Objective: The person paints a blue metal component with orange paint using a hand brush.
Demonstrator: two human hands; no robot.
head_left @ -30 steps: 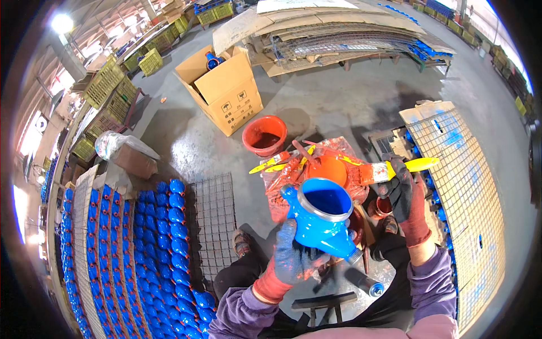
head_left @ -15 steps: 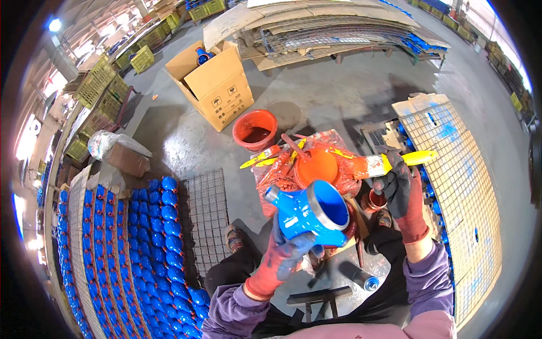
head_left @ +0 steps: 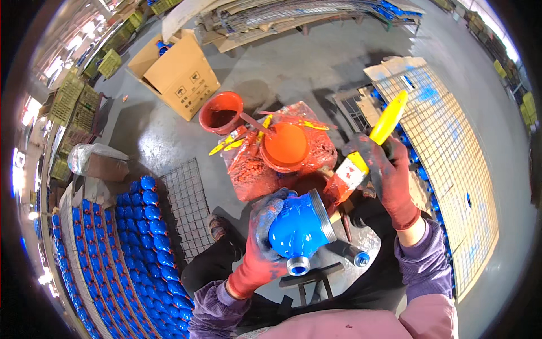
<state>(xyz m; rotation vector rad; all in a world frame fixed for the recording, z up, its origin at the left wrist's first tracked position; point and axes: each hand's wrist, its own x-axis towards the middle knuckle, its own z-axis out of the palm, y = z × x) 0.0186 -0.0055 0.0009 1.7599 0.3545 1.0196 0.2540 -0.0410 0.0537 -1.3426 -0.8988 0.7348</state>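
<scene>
My left hand point(head_left: 261, 234), in a red glove with a dark grey palm, is closed around a glossy blue metal fitting point(head_left: 298, 230). The fitting's wide threaded mouth faces right, and its small side spout points down toward me. In my right hand point(head_left: 385, 172), also gloved, is a yellow-handled paintbrush point(head_left: 389, 118). Its broad bristles, coated in orange-red paint, slant down to the left, close above the fitting's threaded rim; whether they touch cannot be made out. Beyond both hands stands a tub of orange paint point(head_left: 285, 146) on a paint-smeared red surface.
Spare brushes point(head_left: 230, 142) lie left of the tub, near a red bucket point(head_left: 221, 112). Rows of blue fittings point(head_left: 148, 248) fill the lower left beside a wire mesh panel point(head_left: 191, 206). A mesh-topped cardboard stack point(head_left: 446, 164) stands right, a carton point(head_left: 179, 76) farther back.
My left hand has turned the fitting, so its spout swung from upper left to the bottom. The brush tilted from level to slanting, its bristles now lower and nearer the fitting.
</scene>
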